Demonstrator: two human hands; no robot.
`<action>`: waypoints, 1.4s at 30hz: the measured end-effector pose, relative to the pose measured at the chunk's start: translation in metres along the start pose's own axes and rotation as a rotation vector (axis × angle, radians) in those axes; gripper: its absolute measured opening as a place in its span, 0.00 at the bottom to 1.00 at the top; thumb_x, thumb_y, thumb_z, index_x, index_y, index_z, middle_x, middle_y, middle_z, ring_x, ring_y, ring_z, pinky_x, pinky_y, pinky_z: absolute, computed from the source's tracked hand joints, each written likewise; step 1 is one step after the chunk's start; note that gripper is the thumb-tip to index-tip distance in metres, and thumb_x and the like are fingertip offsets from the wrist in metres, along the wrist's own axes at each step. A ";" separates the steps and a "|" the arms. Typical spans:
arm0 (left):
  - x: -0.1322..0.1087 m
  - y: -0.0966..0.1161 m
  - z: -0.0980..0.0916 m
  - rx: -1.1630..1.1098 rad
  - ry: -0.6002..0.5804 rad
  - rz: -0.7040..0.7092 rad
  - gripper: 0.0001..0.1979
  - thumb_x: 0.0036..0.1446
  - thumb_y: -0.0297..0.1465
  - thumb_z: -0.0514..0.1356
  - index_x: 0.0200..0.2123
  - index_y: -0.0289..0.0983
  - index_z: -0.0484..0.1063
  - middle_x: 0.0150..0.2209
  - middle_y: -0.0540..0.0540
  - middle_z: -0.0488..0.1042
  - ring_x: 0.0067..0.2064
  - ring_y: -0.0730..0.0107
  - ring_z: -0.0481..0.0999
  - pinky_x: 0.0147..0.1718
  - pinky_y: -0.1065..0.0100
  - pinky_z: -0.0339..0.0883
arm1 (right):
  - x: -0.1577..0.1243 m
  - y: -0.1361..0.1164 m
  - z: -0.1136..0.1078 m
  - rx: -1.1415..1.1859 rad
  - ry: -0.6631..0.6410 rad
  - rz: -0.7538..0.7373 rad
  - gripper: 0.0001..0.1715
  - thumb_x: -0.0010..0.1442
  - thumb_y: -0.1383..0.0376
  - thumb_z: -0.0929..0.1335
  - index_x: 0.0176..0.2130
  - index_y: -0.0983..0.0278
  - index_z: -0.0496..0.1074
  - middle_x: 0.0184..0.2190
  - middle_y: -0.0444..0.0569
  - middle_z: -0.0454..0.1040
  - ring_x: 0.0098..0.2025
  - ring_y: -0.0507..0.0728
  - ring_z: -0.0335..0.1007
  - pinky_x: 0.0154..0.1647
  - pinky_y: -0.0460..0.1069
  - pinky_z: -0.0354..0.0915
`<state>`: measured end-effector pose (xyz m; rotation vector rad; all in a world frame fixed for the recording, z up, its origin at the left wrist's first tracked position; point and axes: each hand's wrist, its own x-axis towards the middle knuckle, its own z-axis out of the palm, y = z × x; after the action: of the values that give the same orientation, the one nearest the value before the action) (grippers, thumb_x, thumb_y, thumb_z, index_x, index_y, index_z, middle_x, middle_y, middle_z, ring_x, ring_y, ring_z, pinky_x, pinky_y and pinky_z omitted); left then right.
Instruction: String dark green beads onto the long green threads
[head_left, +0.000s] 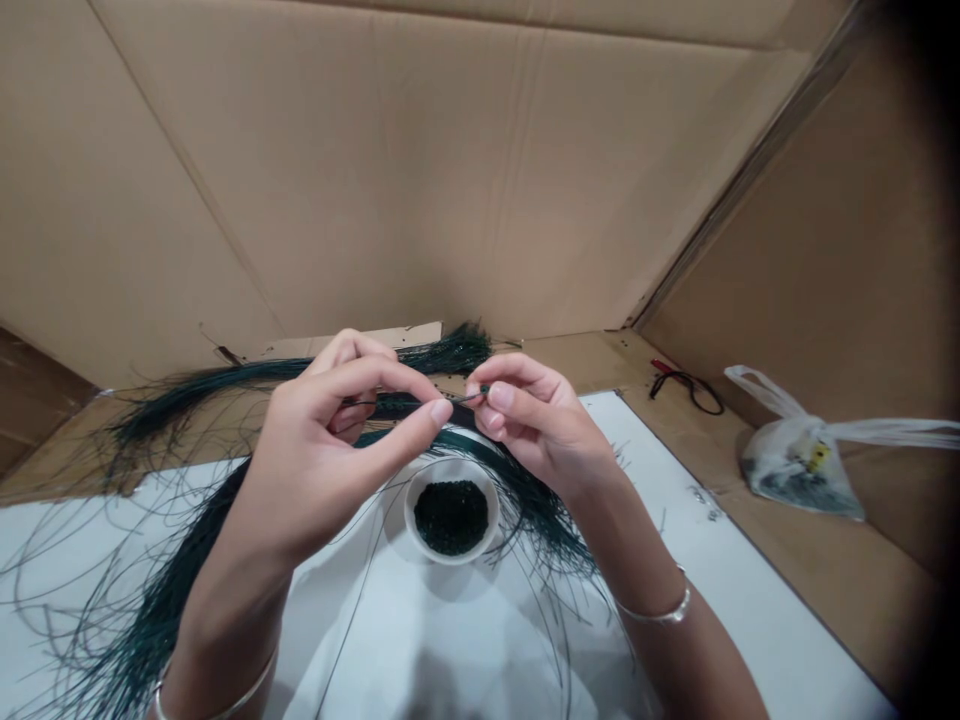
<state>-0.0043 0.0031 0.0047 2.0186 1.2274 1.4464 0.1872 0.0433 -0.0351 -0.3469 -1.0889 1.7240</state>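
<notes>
Centre of the frame: a thin dark strand (405, 401) runs level between the two hands, pinched between fingertips. The left hand (322, 445) and right hand (536, 425) are together, their fingertips almost meeting and closed on the strand. Directly below the hands sits a small white bowl (452, 464) holding small dark green beads (451, 517). A mass of fine dark green fibres (202, 385) spreads behind and beneath the hands, across a white sheet (720, 570). Each wrist bears a thin silver bangle (660, 611). Upper right: a black cord with a red end (686, 388). Right: a knotted-looking white plastic bag (799, 465). Background: brown cardboard walls (450, 170).
</notes>
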 end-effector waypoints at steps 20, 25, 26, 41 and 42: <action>-0.001 0.001 0.000 0.077 0.032 0.000 0.03 0.56 0.28 0.68 0.31 0.42 0.81 0.32 0.51 0.67 0.26 0.79 0.57 0.19 0.71 0.45 | -0.001 -0.001 0.004 -0.117 0.098 -0.031 0.09 0.52 0.65 0.79 0.34 0.59 0.79 0.33 0.43 0.79 0.29 0.49 0.66 0.28 0.45 0.61; -0.001 0.001 0.001 0.090 0.030 0.004 0.03 0.56 0.28 0.68 0.31 0.42 0.81 0.33 0.50 0.67 0.27 0.78 0.58 0.20 0.71 0.46 | -0.001 -0.001 0.003 -0.160 0.125 -0.049 0.09 0.52 0.65 0.79 0.34 0.59 0.79 0.33 0.43 0.79 0.29 0.49 0.65 0.27 0.46 0.62; -0.001 0.001 0.001 0.092 0.028 0.000 0.03 0.56 0.28 0.68 0.31 0.42 0.81 0.33 0.51 0.67 0.27 0.78 0.58 0.20 0.71 0.46 | -0.001 -0.001 0.003 -0.160 0.122 -0.056 0.09 0.52 0.65 0.79 0.33 0.59 0.79 0.33 0.43 0.79 0.28 0.49 0.65 0.27 0.45 0.62; -0.001 0.000 0.000 0.082 0.022 0.004 0.03 0.56 0.28 0.68 0.31 0.43 0.81 0.33 0.51 0.67 0.28 0.76 0.61 0.20 0.71 0.49 | -0.002 -0.004 0.005 -0.218 0.131 -0.105 0.08 0.53 0.66 0.79 0.33 0.58 0.79 0.33 0.42 0.80 0.30 0.49 0.68 0.28 0.45 0.63; -0.001 0.001 0.000 0.084 0.019 0.004 0.03 0.56 0.28 0.68 0.31 0.43 0.81 0.33 0.51 0.67 0.28 0.77 0.60 0.20 0.71 0.48 | -0.002 -0.004 0.004 -0.217 0.127 -0.110 0.07 0.53 0.66 0.79 0.34 0.58 0.80 0.33 0.42 0.80 0.30 0.49 0.68 0.28 0.45 0.63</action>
<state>-0.0046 0.0019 0.0046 2.0674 1.3133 1.4417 0.1874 0.0394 -0.0304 -0.5155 -1.1827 1.4706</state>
